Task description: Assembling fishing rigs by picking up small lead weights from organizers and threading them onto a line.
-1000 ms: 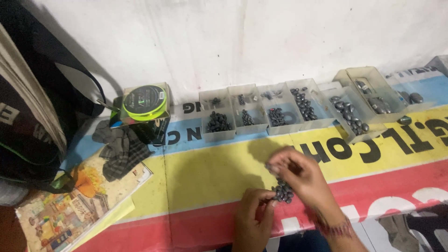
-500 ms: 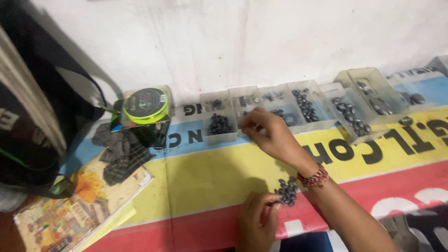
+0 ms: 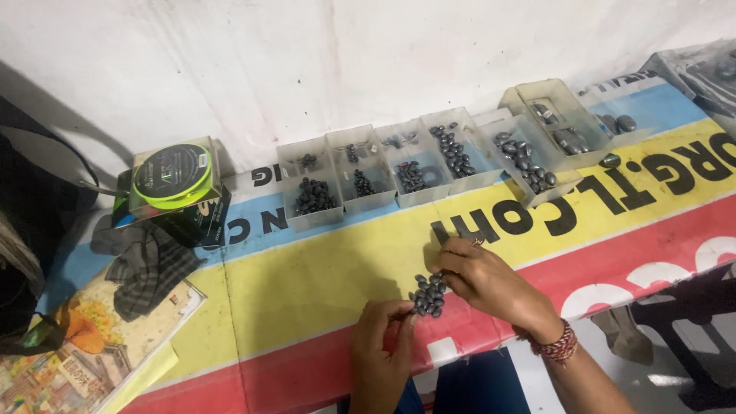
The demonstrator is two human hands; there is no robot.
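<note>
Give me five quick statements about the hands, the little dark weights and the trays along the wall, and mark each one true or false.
1. Both hands meet at a small pile of dark weights on the banner. True.
2. The right hand is reaching into a tray by the wall. False: it is at the pile, well short of the clear trays.
3. The spool of green line sits left of the trays. True.
4. The trays are all empty. False: they hold dark weights.
5. The left hand wears a beaded bracelet. False: the bracelet is on the right wrist.
</note>
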